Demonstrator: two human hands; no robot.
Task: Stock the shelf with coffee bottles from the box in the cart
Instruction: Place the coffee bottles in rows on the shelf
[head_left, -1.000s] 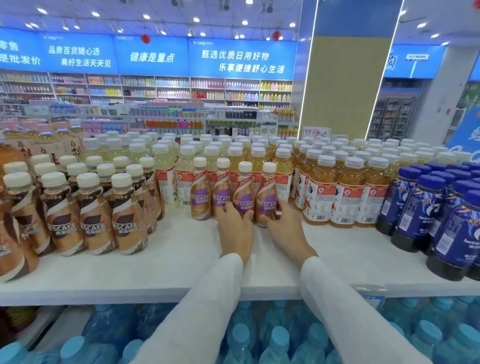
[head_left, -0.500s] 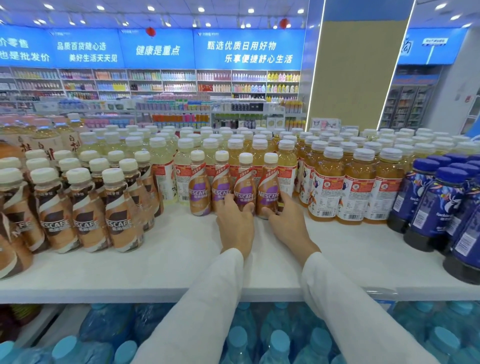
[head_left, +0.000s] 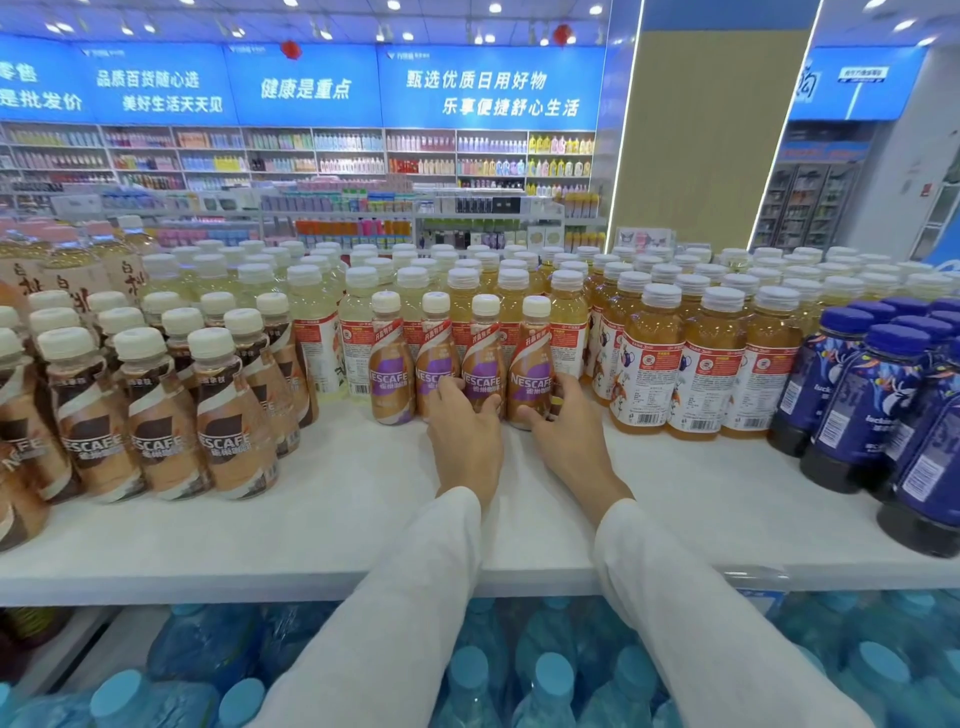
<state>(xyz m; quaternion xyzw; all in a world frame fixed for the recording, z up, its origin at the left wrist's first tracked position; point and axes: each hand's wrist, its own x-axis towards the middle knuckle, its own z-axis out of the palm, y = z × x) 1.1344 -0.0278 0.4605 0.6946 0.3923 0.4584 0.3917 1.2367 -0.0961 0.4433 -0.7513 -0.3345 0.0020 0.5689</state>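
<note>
Long, loose white sleeves (head_left: 415, 597) cover both arms down to the wrists

White shelf (head_left: 332, 519); coffee bottles (head_left: 462, 364), tea bottles (head_left: 701, 374) upright on it

Views: one, a wide-angle camera worn on the person's head.
Position: at the front edge of the white shelf (head_left: 311, 519), above its top.
Facing: forward and somewhat down, across the shelf towards the blue banners (head_left: 488, 88) on the far wall.
Nearness: close. The left hand (head_left: 465, 441) and right hand (head_left: 566, 441) sit mid-frame at arm's reach, on the purple-label coffee bottles (head_left: 483, 374).
Spread: brown-label bottles (head_left: 156, 415) at the left edge, dark blue bottles (head_left: 857, 405) at the right, and water bottles (head_left: 545, 680) on the tier below.
Distortion: straight lines bow near the edges.
</note>
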